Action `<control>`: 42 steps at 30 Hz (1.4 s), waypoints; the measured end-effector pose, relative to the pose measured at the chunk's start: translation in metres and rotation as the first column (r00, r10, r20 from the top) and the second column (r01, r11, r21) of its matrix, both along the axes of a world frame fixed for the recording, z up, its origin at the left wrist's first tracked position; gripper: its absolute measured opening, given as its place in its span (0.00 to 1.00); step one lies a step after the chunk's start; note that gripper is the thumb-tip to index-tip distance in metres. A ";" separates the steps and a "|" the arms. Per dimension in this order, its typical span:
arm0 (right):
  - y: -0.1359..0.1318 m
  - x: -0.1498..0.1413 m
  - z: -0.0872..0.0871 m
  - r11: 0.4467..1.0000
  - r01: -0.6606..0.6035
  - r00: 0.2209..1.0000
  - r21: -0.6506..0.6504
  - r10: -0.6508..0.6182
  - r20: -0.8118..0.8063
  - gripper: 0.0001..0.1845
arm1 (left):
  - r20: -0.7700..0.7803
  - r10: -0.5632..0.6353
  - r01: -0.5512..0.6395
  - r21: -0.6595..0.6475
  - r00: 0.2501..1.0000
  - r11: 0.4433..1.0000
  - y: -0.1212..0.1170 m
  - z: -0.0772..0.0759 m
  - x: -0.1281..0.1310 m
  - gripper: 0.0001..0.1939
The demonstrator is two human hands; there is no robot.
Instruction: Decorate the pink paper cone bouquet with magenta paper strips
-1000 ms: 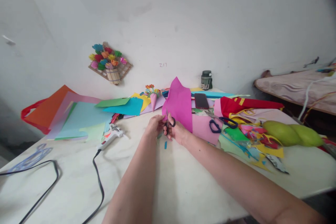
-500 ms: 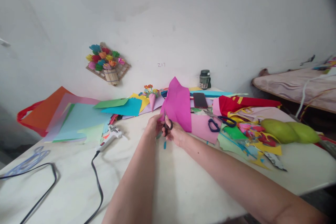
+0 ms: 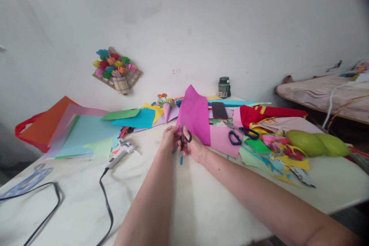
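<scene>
My right hand (image 3: 193, 147) is closed on small black-handled scissors (image 3: 184, 137), blades pointing up into the lower edge of a magenta paper sheet (image 3: 195, 114) that stands tilted above the white table (image 3: 184, 200). My left hand (image 3: 168, 138) pinches the sheet's lower left corner, fingers closed on it. Both hands meet at the middle of the table. A small blue paper scrap (image 3: 181, 160) lies on the table just under them.
A white glue gun (image 3: 119, 150) with a black cord (image 3: 106, 207) lies to the left. Coloured paper sheets (image 3: 86, 130) cover the far left. Blue-handled scissors (image 3: 240, 135), a phone (image 3: 219, 110), paper scraps and green fruit (image 3: 317, 144) sit right. A dark jar (image 3: 224, 87) stands by the wall.
The hands hold their place with the scissors at the magenta sheet; the scissor handles have shifted slightly. The camera has drifted a little to the right.
</scene>
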State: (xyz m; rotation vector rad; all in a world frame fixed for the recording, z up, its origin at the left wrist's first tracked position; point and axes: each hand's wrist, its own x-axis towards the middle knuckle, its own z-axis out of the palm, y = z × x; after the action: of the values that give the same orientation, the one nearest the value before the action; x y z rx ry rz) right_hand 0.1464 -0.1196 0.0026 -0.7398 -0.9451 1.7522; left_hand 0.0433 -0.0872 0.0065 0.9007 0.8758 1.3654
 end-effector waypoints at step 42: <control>0.005 0.001 0.004 0.998 0.034 0.998 0.057 -0.038 0.059 0.26 | 0.022 -0.061 0.062 -0.032 0.998 0.998 -0.003 0.002 0.005 0.14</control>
State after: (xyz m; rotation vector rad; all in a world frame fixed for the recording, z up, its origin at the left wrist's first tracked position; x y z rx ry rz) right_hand 0.1474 -0.1151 0.0066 -0.7728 -1.0110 1.6737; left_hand 0.0485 -0.0904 0.0089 0.8796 0.8456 1.3015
